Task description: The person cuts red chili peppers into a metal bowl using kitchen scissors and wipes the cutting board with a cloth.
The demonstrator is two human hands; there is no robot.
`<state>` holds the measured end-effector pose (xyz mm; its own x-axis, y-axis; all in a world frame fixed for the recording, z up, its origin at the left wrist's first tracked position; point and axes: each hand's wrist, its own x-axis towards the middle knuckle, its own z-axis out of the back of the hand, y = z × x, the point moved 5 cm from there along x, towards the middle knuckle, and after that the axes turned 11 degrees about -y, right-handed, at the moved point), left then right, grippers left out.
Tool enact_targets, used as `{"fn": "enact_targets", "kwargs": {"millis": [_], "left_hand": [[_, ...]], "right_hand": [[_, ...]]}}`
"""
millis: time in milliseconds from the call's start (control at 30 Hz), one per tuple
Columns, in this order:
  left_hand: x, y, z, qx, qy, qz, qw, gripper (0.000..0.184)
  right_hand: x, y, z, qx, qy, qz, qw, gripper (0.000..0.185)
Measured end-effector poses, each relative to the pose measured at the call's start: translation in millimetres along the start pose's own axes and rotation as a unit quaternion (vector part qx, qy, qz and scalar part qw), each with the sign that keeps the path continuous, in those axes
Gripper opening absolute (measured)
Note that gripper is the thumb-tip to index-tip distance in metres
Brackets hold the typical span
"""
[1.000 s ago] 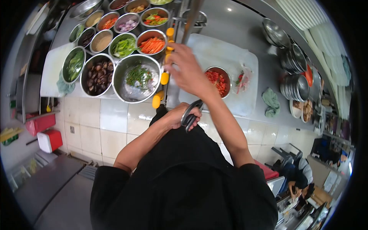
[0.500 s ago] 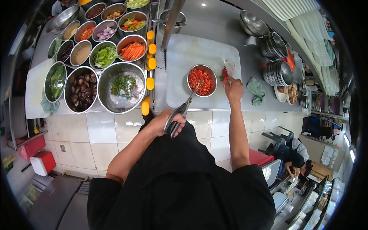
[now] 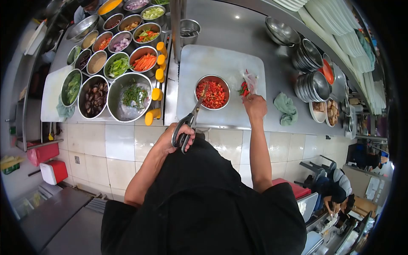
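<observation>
My left hand is wrapped round the black handles of a pair of scissors. The blades point up into a steel bowl of cut red chillies, which sits on a white cutting board. My right hand is closed at the board's right side, at the lower end of a clear plastic bag and some whole red chillies. What its fingertips pinch is too small to make out.
Steel bowls of mushrooms, carrots and herbs stand at the left, beside yellow-capped bottles. A green cloth and stacked metal bowls are at the right. Another person is at the lower right.
My right hand has moved from above the left edge of the board to the chillies and bag at its right. My left hand still holds the scissors, whose blades now reach the bowl.
</observation>
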<state>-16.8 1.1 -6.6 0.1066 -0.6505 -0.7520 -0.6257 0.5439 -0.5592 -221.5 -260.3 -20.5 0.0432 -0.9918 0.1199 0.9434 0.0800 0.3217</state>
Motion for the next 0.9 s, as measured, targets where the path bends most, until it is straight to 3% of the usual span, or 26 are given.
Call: {"fn": "enact_targets", "kwargs": {"millis": [67, 167, 267, 567, 667, 767, 867, 900], "left_hand": [[0, 7, -2, -0.015, -0.012, -0.007, 1.000, 0.024], [-2, 11, -11, -0.039, -0.031, -0.024, 0.998, 0.023], [-2, 17, -16, -0.051, -0.046, -0.033, 0.997, 0.023], [1, 24, -27, -0.043, -0.048, -0.045, 0.997, 0.023], [3, 18, -26, -0.035, -0.043, -0.033, 0.998, 0.023], [6, 15, -25, -0.048, -0.016, -0.017, 0.999, 0.022], [9, 16, -22, -0.053, 0.007, -0.002, 0.999, 0.021], [10, 15, -20, -0.051, 0.012, 0.001, 0.999, 0.021]], "right_hand": [[-1, -9, -1, 0.001, 0.004, 0.004, 1.000, 0.024], [-9, -2, 4, 0.063, -0.088, 0.069, 0.992, 0.023], [-12, 2, 2, 0.138, -0.111, 0.134, 0.975, 0.023], [0, -10, -13, 0.081, -0.045, 0.047, 0.995, 0.014], [9, -8, -10, 0.195, -0.013, -0.043, 0.980, 0.015], [15, -12, -29, 0.431, 0.082, -0.214, 0.873, 0.016], [3, -1, -21, 0.555, 0.186, -0.301, 0.753, 0.019], [-2, 1, -16, 0.553, 0.167, -0.308, 0.756, 0.018]]}}
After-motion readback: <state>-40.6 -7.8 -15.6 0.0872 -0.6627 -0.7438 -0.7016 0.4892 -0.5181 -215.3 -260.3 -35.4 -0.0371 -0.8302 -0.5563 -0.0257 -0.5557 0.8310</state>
